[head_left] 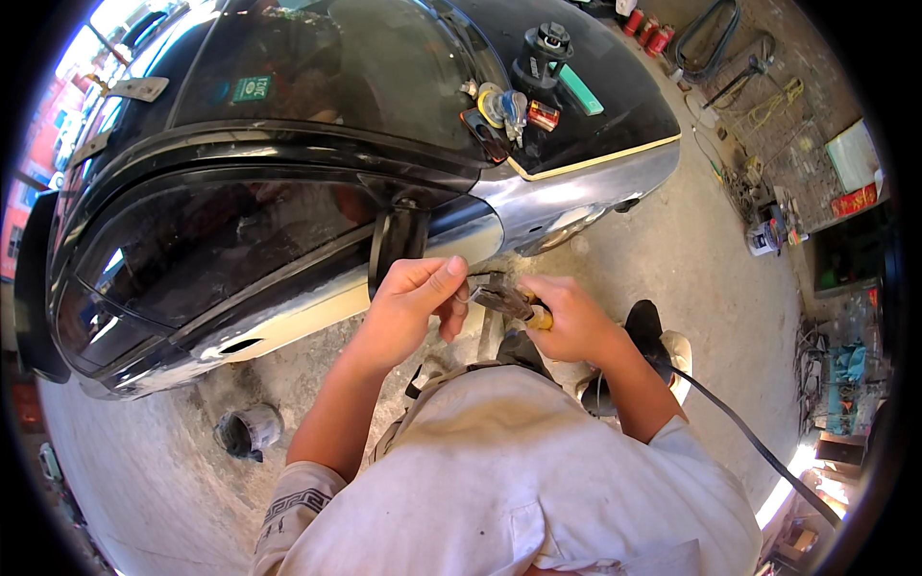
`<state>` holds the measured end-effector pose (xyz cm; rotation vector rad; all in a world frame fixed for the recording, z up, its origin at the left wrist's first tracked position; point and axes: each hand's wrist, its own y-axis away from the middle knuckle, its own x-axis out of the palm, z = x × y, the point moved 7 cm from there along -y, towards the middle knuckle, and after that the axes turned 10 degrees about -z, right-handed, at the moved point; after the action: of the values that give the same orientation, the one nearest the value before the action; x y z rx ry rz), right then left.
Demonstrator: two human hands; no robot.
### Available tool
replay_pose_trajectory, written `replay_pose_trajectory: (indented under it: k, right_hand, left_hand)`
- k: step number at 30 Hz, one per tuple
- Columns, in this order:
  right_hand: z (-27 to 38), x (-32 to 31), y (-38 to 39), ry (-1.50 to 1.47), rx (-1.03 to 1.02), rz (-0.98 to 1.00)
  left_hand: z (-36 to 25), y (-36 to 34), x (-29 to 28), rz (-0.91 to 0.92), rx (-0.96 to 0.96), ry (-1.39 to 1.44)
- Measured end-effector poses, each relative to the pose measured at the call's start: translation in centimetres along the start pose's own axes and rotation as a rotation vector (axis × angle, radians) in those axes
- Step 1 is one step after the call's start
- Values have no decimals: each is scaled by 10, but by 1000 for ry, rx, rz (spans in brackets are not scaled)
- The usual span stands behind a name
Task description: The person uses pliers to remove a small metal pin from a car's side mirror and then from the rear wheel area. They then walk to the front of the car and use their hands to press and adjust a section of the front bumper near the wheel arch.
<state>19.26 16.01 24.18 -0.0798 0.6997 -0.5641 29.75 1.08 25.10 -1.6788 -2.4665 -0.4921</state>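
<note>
We close the fingers of our right hand point(569, 317) round the pliers point(503, 300), which we hold in front of the shirt point(547, 451), near the car mirror point(401, 235). Our left hand point(408, 300) sits just beside their tips; we cannot tell whether its fingers pinch anything.

The grey concrete floor point(720, 288) (stained in patches) runs toward a bright strip of light point(776, 499) at lower right.

Left hand point(413, 302) up, thumb point(445, 278) against the forefinger, lower fingers point(449, 324) curling; right hand point(573, 320) clenched, just beside it, bare forearms point(338, 408) slanting inward!
</note>
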Motion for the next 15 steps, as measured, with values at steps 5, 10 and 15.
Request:
replay_pose_trajectory:
  k: [5,10,15]
  right_hand:
    - [-8,-4,0,140,-23,41]
    - [-6,-4,-1,140,-1,70]
    - [-10,11,6,20,99,10]
  left_hand:
    - [13,-4,-11,-34,-102,-6]
    - [13,-4,-8,-101,42,-27]
    - [11,-7,-25,-311,114,-84]
